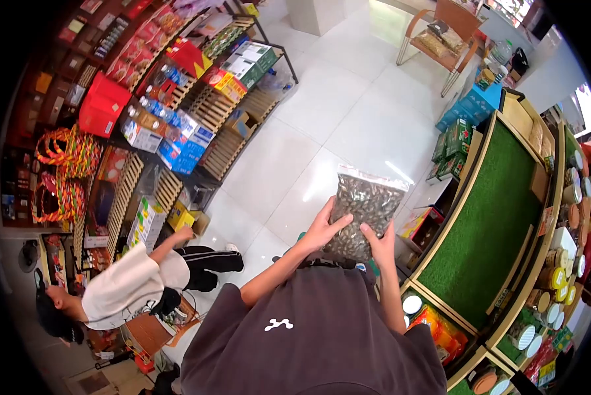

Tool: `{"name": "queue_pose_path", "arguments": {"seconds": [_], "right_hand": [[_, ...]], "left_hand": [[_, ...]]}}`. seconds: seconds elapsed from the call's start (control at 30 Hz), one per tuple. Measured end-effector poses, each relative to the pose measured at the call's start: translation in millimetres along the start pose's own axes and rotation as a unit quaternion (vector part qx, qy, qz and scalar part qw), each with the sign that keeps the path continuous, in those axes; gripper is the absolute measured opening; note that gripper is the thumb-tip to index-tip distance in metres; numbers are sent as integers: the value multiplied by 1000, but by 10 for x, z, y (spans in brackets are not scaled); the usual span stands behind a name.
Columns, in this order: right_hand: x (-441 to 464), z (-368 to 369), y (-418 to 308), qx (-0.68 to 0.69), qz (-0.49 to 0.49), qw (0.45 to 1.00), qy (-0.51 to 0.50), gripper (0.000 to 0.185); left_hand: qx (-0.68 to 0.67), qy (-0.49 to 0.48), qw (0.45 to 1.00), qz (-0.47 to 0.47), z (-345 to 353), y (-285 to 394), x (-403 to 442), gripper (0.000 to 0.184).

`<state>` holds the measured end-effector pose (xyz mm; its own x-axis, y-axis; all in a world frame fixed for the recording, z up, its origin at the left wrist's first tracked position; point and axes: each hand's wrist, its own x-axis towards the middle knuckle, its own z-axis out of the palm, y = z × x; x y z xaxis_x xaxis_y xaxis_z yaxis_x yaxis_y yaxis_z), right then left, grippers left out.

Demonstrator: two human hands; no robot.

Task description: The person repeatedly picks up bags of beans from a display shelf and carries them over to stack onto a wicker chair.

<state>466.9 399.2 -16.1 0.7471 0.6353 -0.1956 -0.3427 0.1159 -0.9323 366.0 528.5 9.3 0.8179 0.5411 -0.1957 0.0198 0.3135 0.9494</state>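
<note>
Holding one clear bag (365, 247) of dark pieces (371, 201), my left hand (326, 229) and right hand (382, 247) gripping opposite sides; next move likely calls for even support.

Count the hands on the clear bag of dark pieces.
2. The left hand is at the left edge of the clear bag; the right hand is at its lower right edge. Both thumbs show; some fingers are hidden behind it.

fingers (325, 211) partly hidden behind bag (369, 209), shirt (315, 345) cut off
</note>
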Motion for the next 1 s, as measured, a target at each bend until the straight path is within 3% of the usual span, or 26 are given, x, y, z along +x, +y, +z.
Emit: {"name": "queue_pose_path", "arguments": {"seconds": [0.17, 0.23, 0.27, 0.33, 0.53, 0.57, 0.67, 0.83, 1.0], "right_hand": [[653, -345, -354, -80, -10, 997, -14, 52], [896, -496, -314, -104, -10, 994, -21, 52], [1029, -552, -308, -64, 26, 997, -21, 53], [1340, -682, -239, -56, 63, 996, -10, 54], [2389, -867, -303, -70, 67, 994, 58, 54], [2612, -896, -379, -37, 119, 990, 63, 52], [3259, -1093, -425, -50, 141, 984, 97, 51], [4305, -1170, -984, -40, 125, 985, 116, 47], [5122, -1222, -942, -28, 150, 980, 130, 44]], "left_hand": [[-85, -8, 995, -59, 301, -124, 779, 53], [-159, 36, 977, -140, 368, -146, 1050, 52], [-156, 15, 977, -145, 368, -207, 1231, 52], [-211, 11, 944, -252, 366, -287, 1615, 49], [-206, -11, 940, -274, 488, -336, 2816, 51], [-209, -18, 935, -287, 506, -317, 3083, 51], [-208, -41, 919, -332, 611, -279, 3852, 53], [-168, -62, 943, -281, 813, -8, 4973, 56], [-123, -45, 956, -261, 845, 58, 5754, 52]]}}
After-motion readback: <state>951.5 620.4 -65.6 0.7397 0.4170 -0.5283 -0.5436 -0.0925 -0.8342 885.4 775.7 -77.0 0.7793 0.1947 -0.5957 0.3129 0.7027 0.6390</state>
